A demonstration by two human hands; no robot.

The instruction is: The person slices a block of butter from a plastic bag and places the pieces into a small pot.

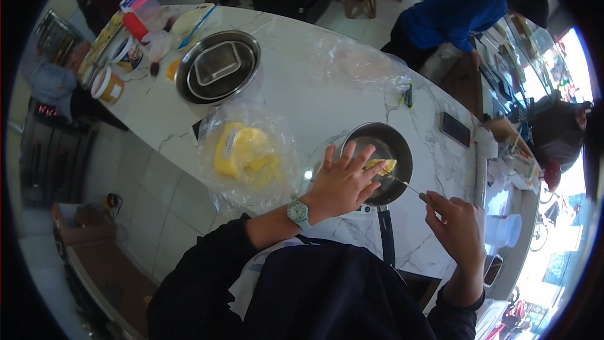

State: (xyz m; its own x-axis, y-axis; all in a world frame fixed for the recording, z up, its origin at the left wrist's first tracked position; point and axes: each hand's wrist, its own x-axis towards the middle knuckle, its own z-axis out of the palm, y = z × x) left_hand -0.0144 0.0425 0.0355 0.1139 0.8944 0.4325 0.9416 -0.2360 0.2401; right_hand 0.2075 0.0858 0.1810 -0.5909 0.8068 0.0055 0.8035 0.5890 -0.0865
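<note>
A steel saucepan (402, 151) with a black handle sits on what looks like a kitchen scale (366, 209), mostly hidden beneath it. My left hand (345, 179), a pale green watch on its wrist, spreads its fingers over the pan's left side. By its fingertips is a yellow piece of butter (388, 166), inside the rim. My right hand (458, 223) grips a slim metal knife (409, 186), its blade reaching over the pan to the butter. Left of the pan, a big yellow block of butter (242, 154) lies in an opened clear plastic bag (277, 129).
Nested steel bowls (251, 56) stand farther left on the marble table (296, 56). Crumpled clear plastic (371, 69) lies at the back, a phone (455, 128) at the right. Tubs and bottles crowd the far left. A person in blue (453, 12) bends at the back right; others are at both sides.
</note>
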